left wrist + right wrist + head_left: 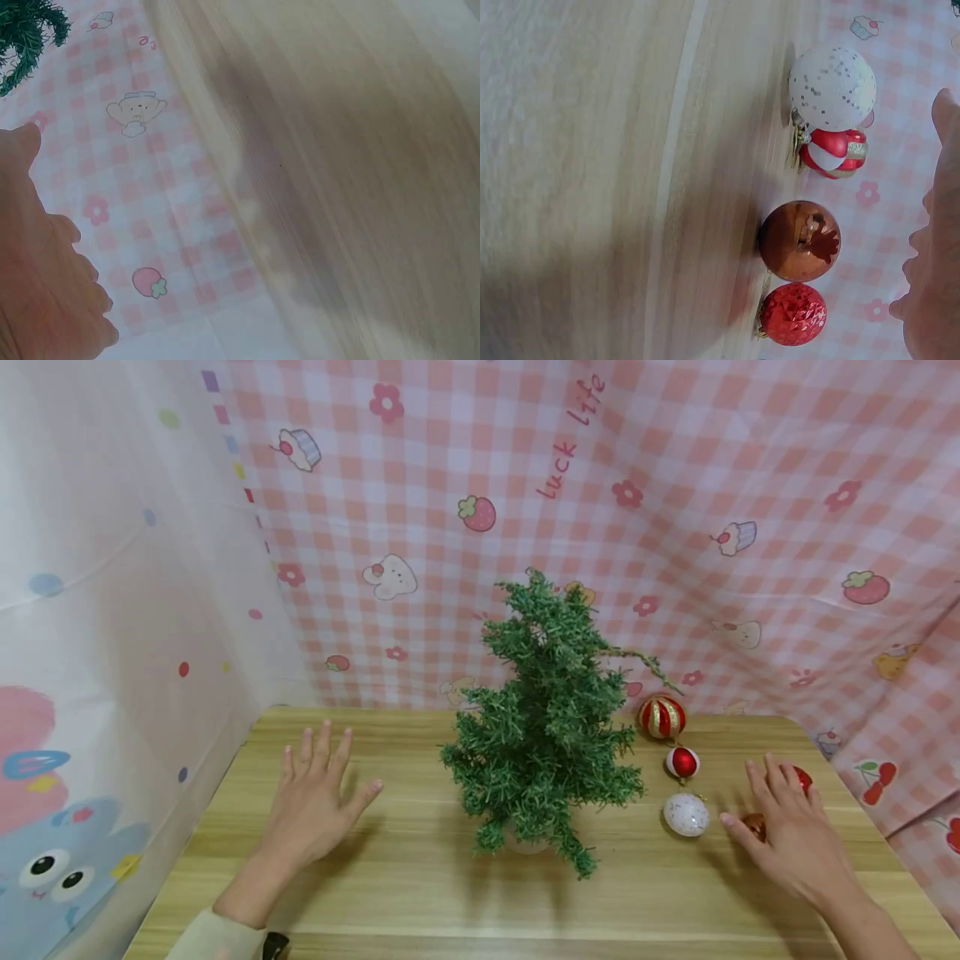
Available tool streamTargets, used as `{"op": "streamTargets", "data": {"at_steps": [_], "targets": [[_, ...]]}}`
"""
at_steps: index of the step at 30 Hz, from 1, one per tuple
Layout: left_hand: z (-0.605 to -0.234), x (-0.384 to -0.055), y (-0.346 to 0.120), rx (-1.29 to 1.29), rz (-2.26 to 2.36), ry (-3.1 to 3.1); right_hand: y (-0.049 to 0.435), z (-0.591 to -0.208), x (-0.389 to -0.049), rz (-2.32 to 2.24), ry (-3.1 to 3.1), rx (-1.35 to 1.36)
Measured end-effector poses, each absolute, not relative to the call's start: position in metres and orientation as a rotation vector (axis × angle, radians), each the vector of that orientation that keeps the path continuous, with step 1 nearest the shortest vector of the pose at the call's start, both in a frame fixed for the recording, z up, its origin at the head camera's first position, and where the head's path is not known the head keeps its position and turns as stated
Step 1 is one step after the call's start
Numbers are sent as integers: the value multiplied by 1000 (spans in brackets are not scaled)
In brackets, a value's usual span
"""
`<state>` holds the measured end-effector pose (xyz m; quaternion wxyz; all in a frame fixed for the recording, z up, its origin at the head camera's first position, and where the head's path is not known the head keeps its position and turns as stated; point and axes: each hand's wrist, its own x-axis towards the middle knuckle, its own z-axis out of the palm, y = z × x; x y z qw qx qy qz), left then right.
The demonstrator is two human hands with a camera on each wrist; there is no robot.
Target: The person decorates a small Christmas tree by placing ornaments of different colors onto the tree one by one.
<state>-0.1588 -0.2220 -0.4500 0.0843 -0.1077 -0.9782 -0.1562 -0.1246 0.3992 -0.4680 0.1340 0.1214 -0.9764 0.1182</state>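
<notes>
A pink-and-white checked cloth [450, 443], printed with strawberries, flowers and the words "luck life", hangs behind a wood-grain table [420, 902]. A small green artificial tree [543, 710] stands upright near the middle of the table on a pale base [527, 843], mostly hidden under its lower branches; one thin branch [637, 656] sticks out to the right from its upper part. Just right of the tree, three ornaments run from back to front: a red-and-gold striped ball [662, 717], a smaller red-and-white ball [682, 762] and a white speckled ball [686, 815]. Farther right, a shiny copper ball [799, 241] and a red faceted ball [793, 314] sit close together, both partly covered by the right hand in the head view; whether those two touch is hard to tell. The right hand [795, 831] hovers palm down above them, its fingers extended and thumb apart, gripping nothing; the right wrist view shows a gap between it and the balls. On the other side of the tree, the left hand [315, 806] is held over the table with fingers spread and thumb well apart, also holding nothing, its shadow falling on the wood. A light sleeve [213, 937] covers the left forearm, with a small dark object [275, 946] beside the cuff. A white cloth [112, 485] with coloured dots and cartoon figures hangs along the left.
</notes>
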Motion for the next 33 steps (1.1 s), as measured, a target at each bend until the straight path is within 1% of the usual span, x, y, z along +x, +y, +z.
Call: {"op": "streamTargets", "data": {"at_steps": [21, 33], "targets": [[-438, -144, -199, -399, -397, -2877, 367, -454, -119, 304, -2786, 433], [-438, -135, -187, -437, -418, -2773, 343, -459, -120, 324, -2763, 430]]}}
